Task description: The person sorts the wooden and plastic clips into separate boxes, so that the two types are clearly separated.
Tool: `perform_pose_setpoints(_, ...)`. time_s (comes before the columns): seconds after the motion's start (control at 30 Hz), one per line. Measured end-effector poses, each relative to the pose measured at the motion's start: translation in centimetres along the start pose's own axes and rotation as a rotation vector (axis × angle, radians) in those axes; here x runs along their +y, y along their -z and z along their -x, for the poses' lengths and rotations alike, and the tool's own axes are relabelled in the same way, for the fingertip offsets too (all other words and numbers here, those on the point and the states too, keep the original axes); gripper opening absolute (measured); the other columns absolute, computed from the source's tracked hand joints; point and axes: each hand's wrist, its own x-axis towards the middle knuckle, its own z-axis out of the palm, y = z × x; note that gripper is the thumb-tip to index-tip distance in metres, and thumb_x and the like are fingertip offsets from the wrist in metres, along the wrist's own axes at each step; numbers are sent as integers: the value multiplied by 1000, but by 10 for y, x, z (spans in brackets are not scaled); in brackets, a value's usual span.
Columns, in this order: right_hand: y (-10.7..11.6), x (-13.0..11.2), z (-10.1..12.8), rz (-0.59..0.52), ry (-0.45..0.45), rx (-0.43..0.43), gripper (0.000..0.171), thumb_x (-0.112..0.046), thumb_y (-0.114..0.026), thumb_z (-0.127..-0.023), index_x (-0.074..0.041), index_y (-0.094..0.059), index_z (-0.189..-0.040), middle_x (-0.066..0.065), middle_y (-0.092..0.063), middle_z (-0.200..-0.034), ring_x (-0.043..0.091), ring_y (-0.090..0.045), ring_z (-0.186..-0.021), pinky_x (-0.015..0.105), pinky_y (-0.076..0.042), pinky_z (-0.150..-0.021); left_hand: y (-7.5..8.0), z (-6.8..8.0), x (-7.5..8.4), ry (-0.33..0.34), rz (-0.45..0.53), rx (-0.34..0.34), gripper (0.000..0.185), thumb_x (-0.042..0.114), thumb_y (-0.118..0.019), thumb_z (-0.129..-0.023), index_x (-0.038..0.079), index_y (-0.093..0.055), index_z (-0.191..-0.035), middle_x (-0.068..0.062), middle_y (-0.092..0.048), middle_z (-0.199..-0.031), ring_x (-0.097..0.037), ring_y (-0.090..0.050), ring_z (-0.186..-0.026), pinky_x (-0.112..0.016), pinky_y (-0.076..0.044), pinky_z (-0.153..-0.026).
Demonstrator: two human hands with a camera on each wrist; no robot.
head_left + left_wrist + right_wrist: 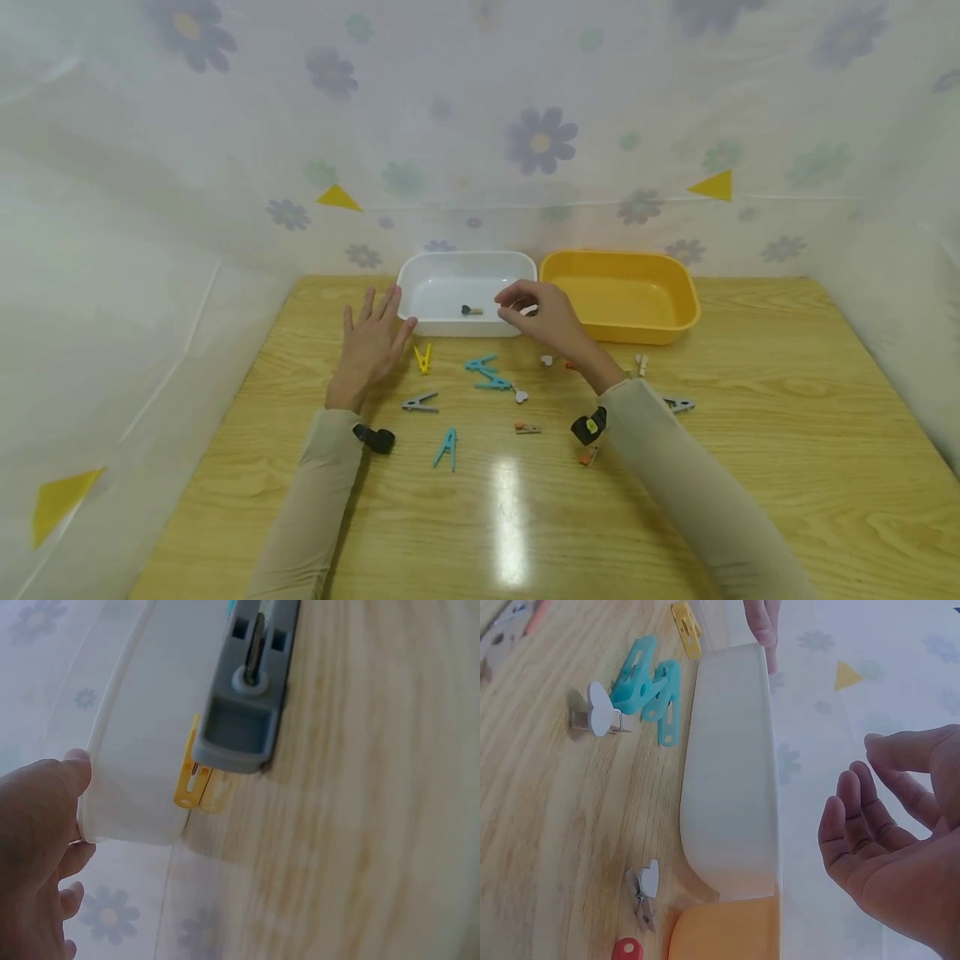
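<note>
No writing shows. Left hand (371,337) lies flat, fingertips touching the white tray (420,279); right hand (543,317), loosely curled and empty, hovers over it above a dark clip (471,310) lying crosswise.

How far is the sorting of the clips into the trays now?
Just begun. One dark clip lies in the white tray; the yellow tray looks empty. The right hand hovers over the white tray, fingers loosely curled, holding nothing. The left hand touches its corner. The teal clips and others remain on the table.
</note>
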Motion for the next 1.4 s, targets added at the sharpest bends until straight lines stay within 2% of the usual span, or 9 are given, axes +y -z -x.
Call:
perform_pose_setpoints(0.17,2,-4,11,-28,-23,-5,12,-8,-71,-97,-4,-74,-108,9,-72,-103,23,-66,-90,46,-57,-83,0,1,-1,0,12,6,74,57,-23,-110,11,-12,-166,-8,-15,-171,-33,3,-157,-67,6,-119)
perform_pose_setpoints(0.33,3,-6,23,-36,-45,-5,13,-9,-71,-97,-4,-74,-109,10,-72,-105,24,-66,-92,41,-57,-84,-1,1,-2,-5,0,5,75,59,-20,-109,10,-12,-166,-9,-15,-171,-36,-1,-157,-69,3,-119)
perform_pose_setpoints(0.47,4,-5,30,-43,-54,8,12,-8,-72,-97,-4,-74,-108,10,-73,-103,25,-66,-90,38,-58,-79,-1,0,-3,-8,-17,12,76,60,-19,-109,10,-13,-166,-9,-17,-171,-39,-6,-157,-71,-2,-118)
perform_pose_setpoints(0.7,8,2,46,-62,-75,13,13,-10,-73,-97,-6,-75,-109,9,-73,-102,23,-66,-90,31,-57,-76,-2,0,-2,-9,-11,5,76,61,-18,-108,11,-12,-166,-8,-16,-171,-37,-3,-157,-69,1,-119)
perform_pose_setpoints(1.0,18,11,63,-61,-76,5,13,-11,-72,-97,-8,-74,-110,8,-72,-102,24,-66,-91,37,-59,-77,-1,0,-2,-15,-3,3,75,59,-20,-109,10,-11,-166,-8,-14,-171,-38,-3,-157,-70,3,-119)
perform_pose_setpoints(1.23,25,12,78,-42,-70,-4,16,-13,-73,-98,-7,-74,-113,8,-73,-103,22,-67,-91,30,-59,-75,-1,0,-3,-8,2,-3,74,58,-20,-109,11,-10,-166,-7,-13,-171,-36,-1,-157,-70,1,-119)
perform_pose_setpoints(1.4,30,14,90,-19,-74,-7,16,-12,-74,-96,-7,-74,-111,5,-74,-102,19,-67,-89,33,-60,-74,0,0,-3,-15,13,4,74,57,-22,-110,9,-12,-166,-8,-14,-171,-38,-3,-157,-71,1,-118)
